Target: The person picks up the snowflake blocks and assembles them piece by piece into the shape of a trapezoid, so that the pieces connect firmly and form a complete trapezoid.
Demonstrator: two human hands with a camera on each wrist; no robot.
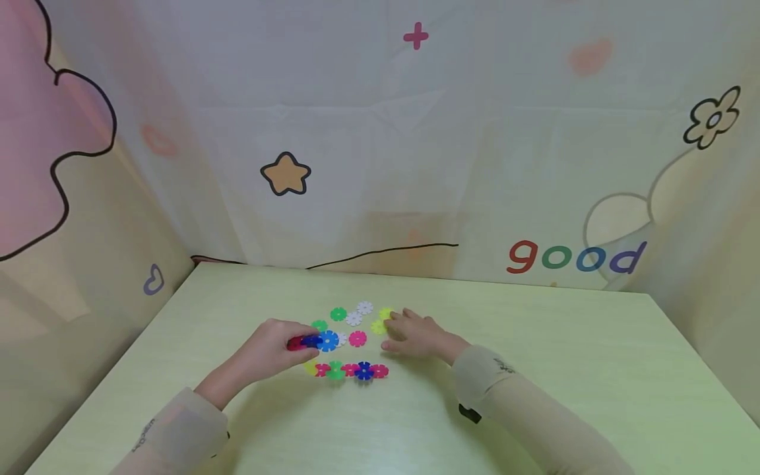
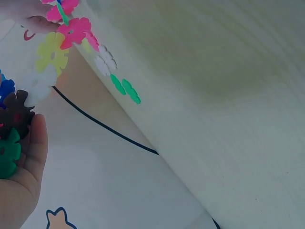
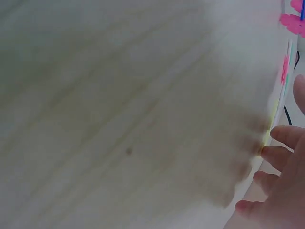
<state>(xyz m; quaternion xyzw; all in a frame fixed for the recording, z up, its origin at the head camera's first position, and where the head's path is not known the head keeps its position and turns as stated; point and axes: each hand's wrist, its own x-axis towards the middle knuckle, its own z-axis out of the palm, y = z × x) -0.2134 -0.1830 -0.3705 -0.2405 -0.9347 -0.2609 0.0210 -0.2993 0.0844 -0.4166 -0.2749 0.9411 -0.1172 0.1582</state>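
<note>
Left fingers (image 2: 38,145) grip a green disc (image 2: 7,156) only left wrist shows; right fingers (image 3: 277,156) spread.

The pale yellow-green bench (image 1: 552,369) spreads out on either side of the left grip (image 1: 274,344) and the right grip (image 1: 418,335), with soft shadows on it to the near side of both. Loose flower-shaped discs lie flat on it. A green disc (image 1: 320,326) sits just beyond the left grip's fingertips, and a second green disc (image 1: 338,314) farther out. Two white discs (image 1: 353,318) lie close together beyond the space between the grips; a third white disc (image 1: 343,339), partly hidden, is nearer the left grip. A pink disc (image 1: 357,338) lies between the grips, and two yellow discs (image 1: 378,327) at the right grip's fingertips.
</note>
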